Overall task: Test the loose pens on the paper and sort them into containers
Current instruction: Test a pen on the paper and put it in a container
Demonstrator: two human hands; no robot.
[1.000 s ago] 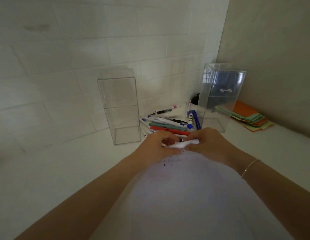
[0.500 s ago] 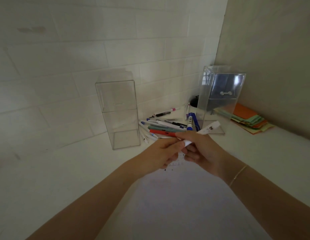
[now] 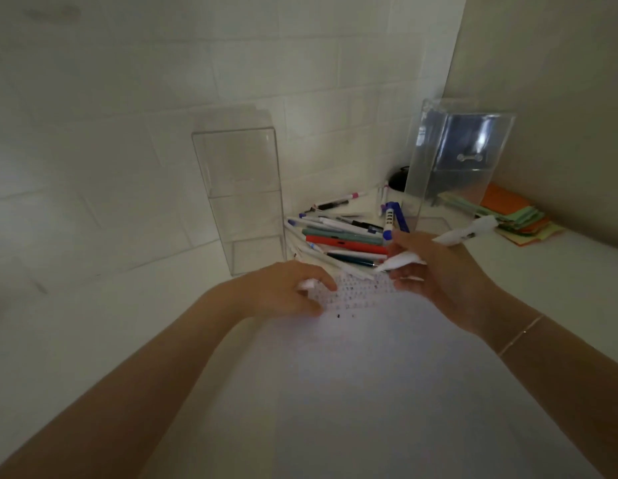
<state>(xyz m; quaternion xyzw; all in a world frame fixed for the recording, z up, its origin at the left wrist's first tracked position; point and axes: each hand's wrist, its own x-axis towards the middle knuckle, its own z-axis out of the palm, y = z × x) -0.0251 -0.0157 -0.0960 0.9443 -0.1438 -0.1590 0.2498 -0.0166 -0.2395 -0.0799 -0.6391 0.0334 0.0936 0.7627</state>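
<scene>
My right hand (image 3: 442, 274) grips a white pen (image 3: 404, 259) just above the far edge of the paper. The pen's tip points down and to the left, and its back end sticks out to the right. My left hand (image 3: 287, 288) rests on the white paper (image 3: 352, 382), its fingers curled round a small white piece (image 3: 307, 283) that looks like the pen's cap. Small dark test marks (image 3: 338, 316) dot the paper near my left hand. A pile of loose pens (image 3: 338, 238) lies behind the paper, between two tall clear containers (image 3: 240, 202) (image 3: 456, 160).
A stack of orange and green coloured paper (image 3: 515, 216) lies at the right against the wall. Behind the right container sits a dark round object (image 3: 399, 181). The white brick wall closes the back, and a plain wall closes the right.
My hands have come apart. The left one moved down and left onto the paper with the small white piece. The right one keeps the pen, its tip now bare and pointing at the paper.
</scene>
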